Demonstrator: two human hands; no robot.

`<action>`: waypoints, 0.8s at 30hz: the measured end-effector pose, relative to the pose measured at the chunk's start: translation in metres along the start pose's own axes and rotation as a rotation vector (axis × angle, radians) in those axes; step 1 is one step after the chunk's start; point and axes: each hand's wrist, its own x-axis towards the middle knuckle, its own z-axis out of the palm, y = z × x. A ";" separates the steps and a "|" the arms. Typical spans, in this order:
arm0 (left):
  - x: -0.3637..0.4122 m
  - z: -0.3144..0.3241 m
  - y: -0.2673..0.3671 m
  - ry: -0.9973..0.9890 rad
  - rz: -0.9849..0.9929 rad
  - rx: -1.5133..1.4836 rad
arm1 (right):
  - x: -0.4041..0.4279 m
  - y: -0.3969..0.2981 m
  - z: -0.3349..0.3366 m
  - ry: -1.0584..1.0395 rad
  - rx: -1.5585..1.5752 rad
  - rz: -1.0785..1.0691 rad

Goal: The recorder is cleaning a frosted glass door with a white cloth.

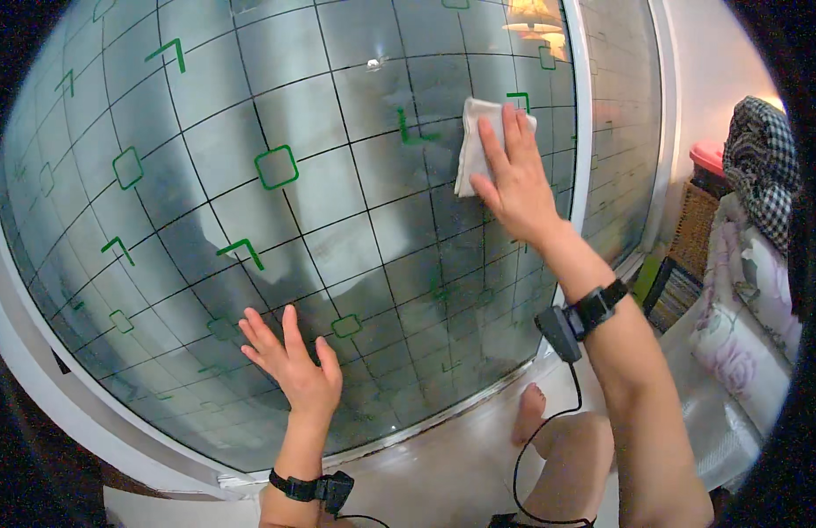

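Note:
My right hand (517, 178) lies flat over a folded white cloth (472, 148), pressing it against a large glass panel (388, 231) at the upper right. The fingers are spread over the cloth, whose left part sticks out past them. Thin black grid lines and green squares and corner marks pattern the glass. Lower and to the left, my left hand (299, 373) holds nothing, its fingers apart. It is at the lower part of the panel; whether it touches the glass I cannot tell. Each wrist wears a black strap with a small device.
A white frame post (583, 132) borders the panel on the right, and a low sill runs along its bottom. To the right are a woven basket (693, 224), a checked cloth (761, 158) and floral fabric (731, 356). Black cables hang from the wrist devices. My bare foot (530, 412) rests on the pale floor.

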 end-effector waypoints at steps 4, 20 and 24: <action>0.002 0.000 0.003 -0.004 0.058 0.021 | 0.021 0.021 -0.005 0.023 -0.056 -0.056; 0.005 0.007 0.018 -0.094 0.065 -0.019 | -0.067 0.055 0.012 -0.039 -0.021 0.230; 0.006 0.010 0.024 -0.077 0.064 -0.018 | -0.098 0.048 0.022 -0.061 -0.003 0.313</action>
